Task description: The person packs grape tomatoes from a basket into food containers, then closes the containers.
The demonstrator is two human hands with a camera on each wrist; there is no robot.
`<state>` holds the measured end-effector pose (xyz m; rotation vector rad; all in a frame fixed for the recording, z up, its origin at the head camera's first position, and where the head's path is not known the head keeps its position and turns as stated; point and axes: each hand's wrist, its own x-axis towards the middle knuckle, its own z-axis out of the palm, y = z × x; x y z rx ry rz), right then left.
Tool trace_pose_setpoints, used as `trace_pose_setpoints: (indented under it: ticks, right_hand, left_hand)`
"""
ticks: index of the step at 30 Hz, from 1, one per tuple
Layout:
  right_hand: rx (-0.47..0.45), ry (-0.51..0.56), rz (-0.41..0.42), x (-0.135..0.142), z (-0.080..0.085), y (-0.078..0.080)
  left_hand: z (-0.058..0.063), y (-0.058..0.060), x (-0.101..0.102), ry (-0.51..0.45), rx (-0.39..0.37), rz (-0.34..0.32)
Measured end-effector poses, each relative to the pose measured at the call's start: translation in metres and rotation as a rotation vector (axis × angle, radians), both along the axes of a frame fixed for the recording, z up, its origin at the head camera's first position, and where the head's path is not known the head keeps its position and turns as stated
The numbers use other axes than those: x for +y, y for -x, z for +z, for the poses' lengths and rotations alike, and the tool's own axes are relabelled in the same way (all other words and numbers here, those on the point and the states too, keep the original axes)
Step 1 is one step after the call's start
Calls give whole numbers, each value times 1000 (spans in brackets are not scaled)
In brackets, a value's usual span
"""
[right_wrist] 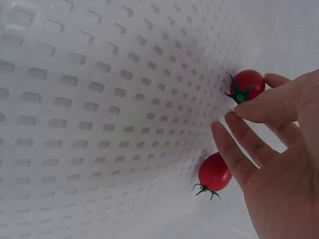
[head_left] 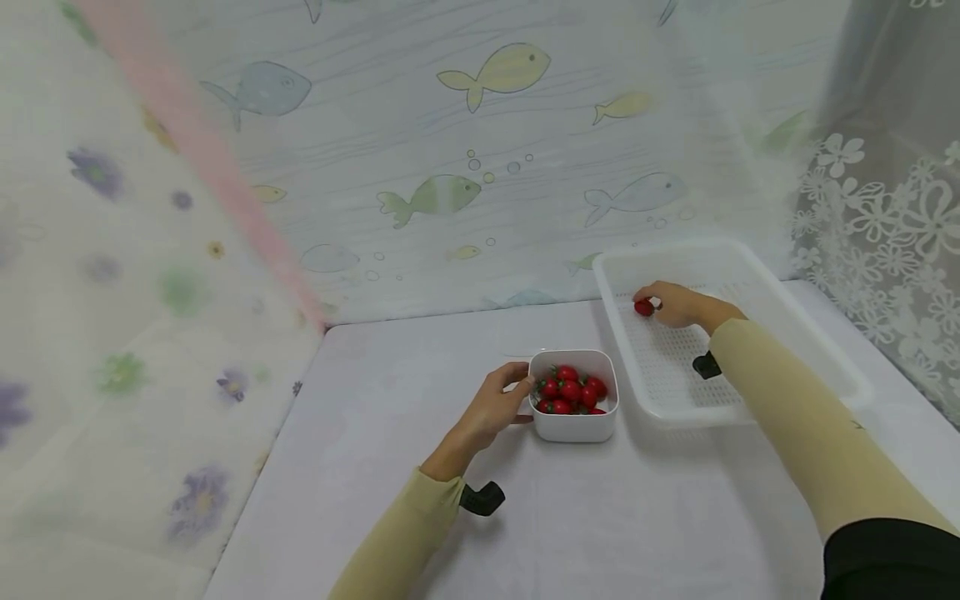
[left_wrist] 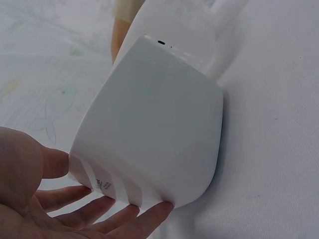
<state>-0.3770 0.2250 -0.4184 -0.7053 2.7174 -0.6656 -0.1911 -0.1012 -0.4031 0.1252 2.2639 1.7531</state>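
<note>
A small white square box [head_left: 576, 428] holding several red cherry tomatoes [head_left: 570, 390] stands on the table. My left hand [head_left: 498, 404] holds it by its left side, thumb at the rim and fingertips spread along the wall, as the box [left_wrist: 149, 119] shows in the left wrist view. My right hand [head_left: 678, 305] is inside a large white perforated basket [head_left: 637, 367]. In the right wrist view, its thumb and a finger pinch a cherry tomato [right_wrist: 249, 84] with a green calyx. A second cherry tomato [right_wrist: 214, 172] lies beside the other fingers.
The basket stands right of the box, its near rim [head_left: 697, 417] raised above the white tablecloth [head_left: 420, 367]. Behind hangs a fish-print curtain [head_left: 435, 142]. Floral cloth [head_left: 150, 333] borders the left, and lace [head_left: 885, 217] the right.
</note>
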Motion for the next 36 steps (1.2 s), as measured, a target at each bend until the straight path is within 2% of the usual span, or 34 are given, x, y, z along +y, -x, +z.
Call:
trace_pose_setpoints:
  ticks: [5, 9, 17, 25, 31, 36]
  right_hand:
    - [-41, -8, -34, 2, 0, 1]
    - [-65, -19, -71, 4, -1, 4]
    - [-28, -59, -181, 8, 1, 6]
    - [-29, -20, -300, 9, 0, 3]
    - [-59, 0, -394, 6, -3, 5]
    - [-92, 29, -423, 6, -6, 10]
  left_hand:
    - [-18, 11, -3, -16, -2, 6]
    - [-23, 13, -5, -10, 5, 13]
    - [-22, 13, -5, 5, 17, 12]
    - [-23, 10, -4, -5, 10, 6]
    - [-25, 9, -5, -6, 15, 3]
    - [-23, 10, -5, -15, 27, 1]
